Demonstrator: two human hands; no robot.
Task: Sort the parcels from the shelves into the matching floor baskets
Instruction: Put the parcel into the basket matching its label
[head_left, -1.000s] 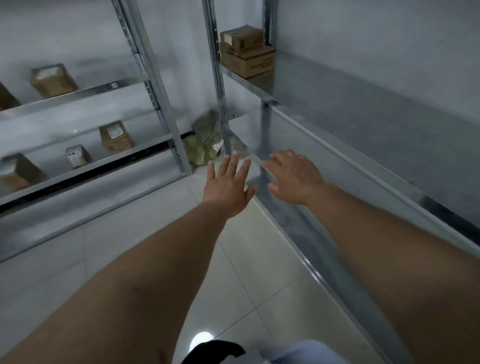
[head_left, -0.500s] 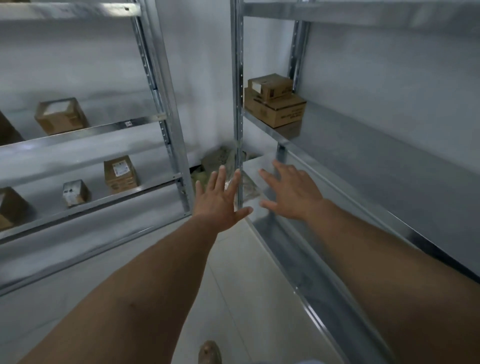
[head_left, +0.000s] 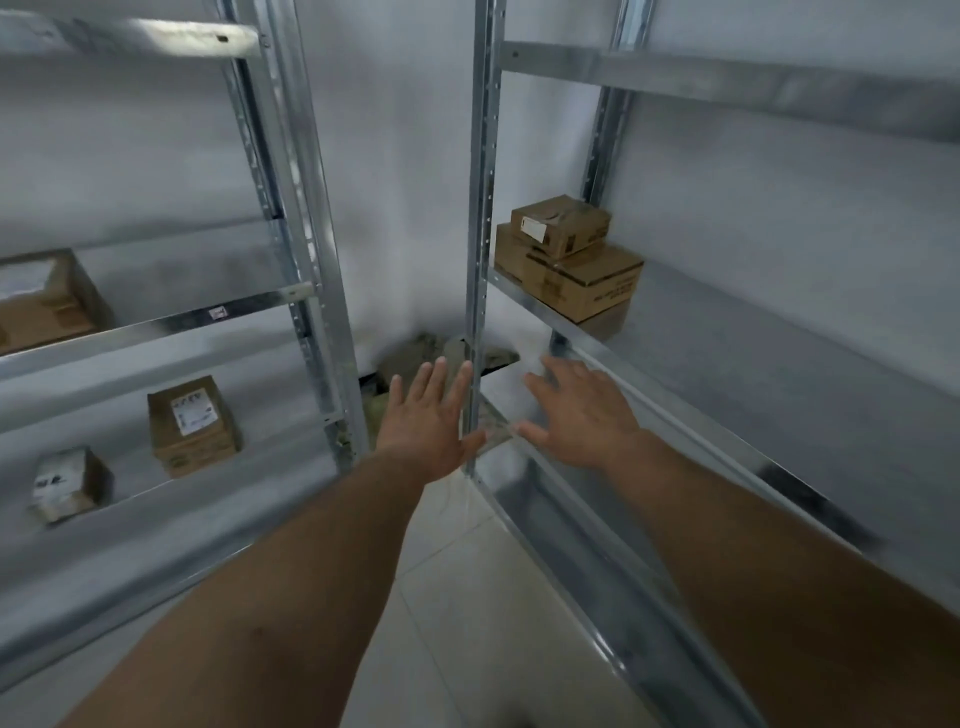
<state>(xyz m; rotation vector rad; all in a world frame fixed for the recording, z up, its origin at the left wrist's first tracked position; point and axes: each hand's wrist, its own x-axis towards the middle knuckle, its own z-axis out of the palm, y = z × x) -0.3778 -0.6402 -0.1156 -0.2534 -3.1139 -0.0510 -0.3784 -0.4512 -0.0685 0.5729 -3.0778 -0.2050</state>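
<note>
Fingers (head_left: 435, 382) of the left hand (head_left: 426, 418) are straight and spread, holding nothing. Those of the right hand (head_left: 584, 415) are splayed and empty too, with the right rack's front post (head_left: 479, 234) between the two hands. On the right rack's shelf (head_left: 779, 364), a small parcel (head_left: 561, 226) sits on a larger parcel (head_left: 576, 286) at the far corner. The left rack's lower shelf (head_left: 171, 512) carries a labelled parcel (head_left: 192, 423) and a little parcel (head_left: 65, 483).

5 parcels (head_left: 44, 306) (head_left: 192, 426) (head_left: 67, 483) (head_left: 561, 226) (head_left: 576, 288) (2 of them stacked), 2 metal racks (head_left: 306, 260) (head_left: 480, 208)
</note>
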